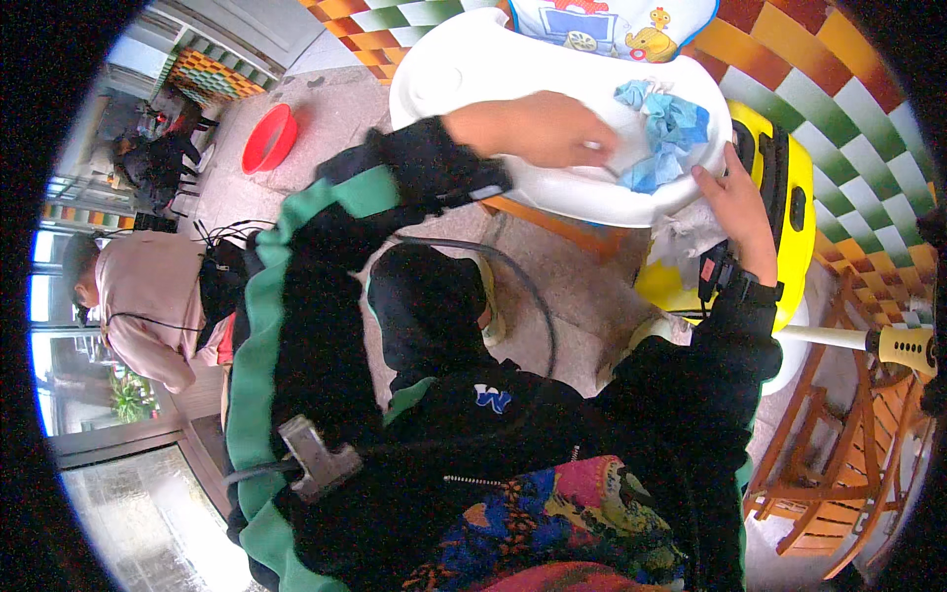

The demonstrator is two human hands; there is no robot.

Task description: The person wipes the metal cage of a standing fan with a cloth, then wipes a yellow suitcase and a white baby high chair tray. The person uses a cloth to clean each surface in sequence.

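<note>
Over the white plastic tray (459,44) of what looks like a child's high chair, my left hand (544,132) reaches in from the left, fingers curled downward and blurred. A small pale spot shows at its fingertips; whether it holds something is unclear. Crumpled blue cloth or paper (669,118) lies on the tray just right of those fingers. My right hand (740,203) grips the tray's right rim, thumb on top and a finger along the outer side. Beneath that wrist, a crumpled whitish sheet or bag (684,235) hangs below the rim.
A yellow case with black handles (799,207) stands against the tiled wall (836,148). Wooden folding furniture (851,459) leans at right, near a pale-handled pole (828,337). A red basin (270,139) sits on the floor. Another person (152,296) bends forward at left. A cable (529,277) loops below the tray.
</note>
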